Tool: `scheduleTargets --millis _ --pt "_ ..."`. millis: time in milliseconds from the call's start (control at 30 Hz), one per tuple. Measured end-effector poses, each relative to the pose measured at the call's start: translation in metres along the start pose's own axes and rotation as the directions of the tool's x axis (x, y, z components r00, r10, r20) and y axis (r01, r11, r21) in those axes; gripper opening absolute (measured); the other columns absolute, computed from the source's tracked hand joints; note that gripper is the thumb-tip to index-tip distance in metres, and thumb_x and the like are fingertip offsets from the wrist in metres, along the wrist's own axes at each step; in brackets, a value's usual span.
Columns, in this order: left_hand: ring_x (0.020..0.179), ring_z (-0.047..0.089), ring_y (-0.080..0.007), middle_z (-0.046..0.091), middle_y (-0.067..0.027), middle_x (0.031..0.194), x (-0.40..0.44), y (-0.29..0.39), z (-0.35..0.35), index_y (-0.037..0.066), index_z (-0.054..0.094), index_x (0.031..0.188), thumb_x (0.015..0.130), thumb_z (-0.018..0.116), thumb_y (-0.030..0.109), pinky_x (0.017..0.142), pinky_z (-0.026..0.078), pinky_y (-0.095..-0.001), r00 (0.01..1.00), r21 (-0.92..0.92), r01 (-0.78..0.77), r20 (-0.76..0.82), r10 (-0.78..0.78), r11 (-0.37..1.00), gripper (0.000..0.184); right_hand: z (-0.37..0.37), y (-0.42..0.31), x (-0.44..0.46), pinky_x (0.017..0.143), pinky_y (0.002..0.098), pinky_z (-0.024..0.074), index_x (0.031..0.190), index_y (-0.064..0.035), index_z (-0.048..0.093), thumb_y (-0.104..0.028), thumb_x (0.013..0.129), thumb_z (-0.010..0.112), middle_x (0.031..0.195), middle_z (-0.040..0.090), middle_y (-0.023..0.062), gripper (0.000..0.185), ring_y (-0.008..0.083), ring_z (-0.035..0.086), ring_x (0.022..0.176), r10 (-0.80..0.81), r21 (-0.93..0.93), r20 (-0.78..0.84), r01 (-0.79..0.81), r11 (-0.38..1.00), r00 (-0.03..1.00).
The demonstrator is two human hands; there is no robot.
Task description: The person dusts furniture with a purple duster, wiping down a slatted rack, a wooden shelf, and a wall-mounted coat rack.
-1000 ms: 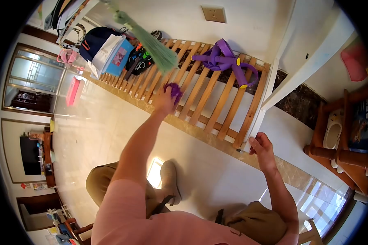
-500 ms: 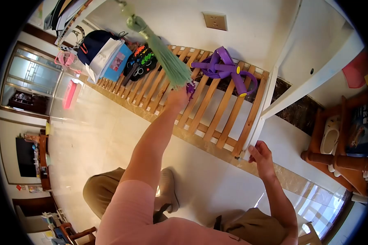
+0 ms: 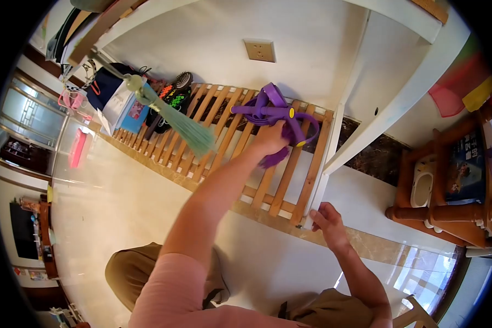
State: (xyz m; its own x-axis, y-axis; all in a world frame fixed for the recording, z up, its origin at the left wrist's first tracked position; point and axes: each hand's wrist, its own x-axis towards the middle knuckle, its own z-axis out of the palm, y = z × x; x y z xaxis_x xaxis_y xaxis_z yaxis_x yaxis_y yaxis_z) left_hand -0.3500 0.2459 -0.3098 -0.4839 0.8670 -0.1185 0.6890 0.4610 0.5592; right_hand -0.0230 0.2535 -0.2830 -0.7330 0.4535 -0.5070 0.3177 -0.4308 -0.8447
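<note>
My left hand (image 3: 273, 139) is closed on a purple shaggy cloth (image 3: 275, 158), which spills out below and behind the fingers. It is over the wooden slats (image 3: 217, 158) of a low rack, right beside a purple pull-exerciser (image 3: 276, 112) with foam handles and yellow end caps. Some of the cloth and my fingertips are hidden behind the hand and the exerciser. My right hand (image 3: 331, 225) grips the front corner of the rack's white frame (image 3: 316, 205), thumb on the near side. A green tassel (image 3: 183, 128) hangs in front of the slats.
A hairbrush (image 3: 183, 80), a blue box (image 3: 135, 116) and a dark bag (image 3: 108, 87) crowd the rack's left end. White posts (image 3: 385, 112) rise at the right, with a wooden shelf unit (image 3: 429, 213) beyond. A wall socket (image 3: 259, 50) is behind.
My left hand has moved right along the slats with the purple cloth, up to the exerciser. The tassel has swung clear of it. The view has shifted; my right hand stays at the corner.
</note>
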Motion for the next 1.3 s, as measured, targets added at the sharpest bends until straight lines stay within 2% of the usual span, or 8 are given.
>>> scheduleTargets --millis 267,500,667,867,1000,1067,1200,1300 --pt "0.108 0.062 -0.0361 0.065 -0.0188 0.114 -0.032 0.003 -0.022 0.008 0.057 0.125 0.079 0.072 0.013 0.095 0.049 -0.0415 0.98 -0.06 -0.137 -0.155 0.126 0.989 0.049 -0.003 0.009 0.006 0.063 0.0241 0.0465 0.107 -0.0026 0.058 -0.021 0.095 0.067 0.084 0.062 0.0009 0.024 0.0083 0.055 0.073 -0.031 0.078 0.023 0.029 0.997 0.999" --pt "0.103 0.064 -0.0385 0.065 -0.0214 0.11 -0.069 -0.112 -0.075 0.009 0.056 0.126 0.088 0.068 0.028 0.087 0.052 -0.0472 0.827 0.236 0.25 -0.556 -0.081 0.939 0.044 -0.004 0.006 0.005 0.065 0.0248 0.0467 0.11 -0.0027 0.057 -0.021 0.096 0.065 0.087 0.063 0.0012 0.024 0.0081 0.055 0.076 -0.029 0.048 0.031 0.028 0.998 0.999" --pt "0.102 0.064 -0.0408 0.066 -0.0235 0.108 -0.146 -0.161 -0.107 0.009 0.053 0.131 0.087 0.07 0.039 0.087 0.051 -0.0465 0.972 0.23 0.135 0.16 -0.174 0.964 0.056 -0.003 0.007 0.003 0.065 0.025 0.0468 0.11 -0.0033 0.057 -0.02 0.096 0.064 0.089 0.063 0.0008 0.023 0.0081 0.055 0.076 -0.013 0.058 0.011 0.012 0.998 1.0" --pt "0.102 0.064 -0.0412 0.066 -0.0241 0.111 -0.088 -0.163 -0.166 0.008 0.051 0.129 0.088 0.069 0.036 0.088 0.051 -0.0465 0.932 0.204 0.276 -0.295 -0.21 0.939 0.053 0.0 0.007 0.002 0.064 0.0248 0.0468 0.109 -0.0032 0.057 -0.02 0.096 0.064 0.087 0.062 0.0003 0.021 0.0079 0.054 0.073 -0.025 0.058 -0.002 0.025 0.998 1.0" --pt "0.101 0.063 -0.0431 0.066 -0.0241 0.107 -0.07 -0.164 -0.096 0.007 0.049 0.126 0.09 0.068 0.032 0.086 0.051 -0.048 0.93 -0.007 0.233 -0.289 -0.225 0.972 0.048 -0.001 0.008 0.003 0.064 0.0252 0.0471 0.108 -0.0024 0.058 -0.02 0.096 0.064 0.086 0.061 0.001 0.022 0.0084 0.054 0.073 -0.018 0.039 -0.017 0.018 0.999 1.0" --pt "0.099 0.064 -0.0415 0.066 -0.0239 0.108 -0.093 -0.17 -0.065 0.007 0.046 0.131 0.09 0.067 0.029 0.086 0.052 -0.0465 0.916 0.397 0.342 -0.342 -0.208 0.852 0.051 -0.002 0.003 0.001 0.064 0.0253 0.047 0.109 -0.0023 0.058 -0.019 0.096 0.064 0.087 0.061 0.0012 0.022 0.0086 0.054 0.072 -0.013 0.02 -0.024 0.014 1.0 1.0" --pt "0.097 0.067 -0.0319 0.065 -0.0208 0.114 -0.129 -0.184 -0.156 0.004 0.053 0.123 0.085 0.072 0.028 0.086 0.053 -0.0429 0.853 0.06 0.371 0.374 -0.365 0.927 0.048 0.0 0.004 0.002 0.064 0.0258 0.047 0.109 -0.0019 0.057 -0.018 0.096 0.063 0.088 0.061 0.0017 0.022 0.0092 0.053 0.071 -0.013 0.033 -0.011 0.014 0.999 1.0" --pt "0.101 0.066 -0.0348 0.068 -0.0175 0.113 -0.122 -0.223 -0.193 0.008 0.057 0.125 0.087 0.07 0.025 0.086 0.053 -0.0421 0.989 0.309 0.145 -0.039 -0.14 0.94 0.043 0.0 0.001 0.001 0.064 0.0258 0.0471 0.109 -0.0017 0.057 -0.019 0.096 0.063 0.087 0.061 0.0015 0.022 0.009 0.053 0.071 -0.013 0.019 -0.017 0.014 1.0 1.0"
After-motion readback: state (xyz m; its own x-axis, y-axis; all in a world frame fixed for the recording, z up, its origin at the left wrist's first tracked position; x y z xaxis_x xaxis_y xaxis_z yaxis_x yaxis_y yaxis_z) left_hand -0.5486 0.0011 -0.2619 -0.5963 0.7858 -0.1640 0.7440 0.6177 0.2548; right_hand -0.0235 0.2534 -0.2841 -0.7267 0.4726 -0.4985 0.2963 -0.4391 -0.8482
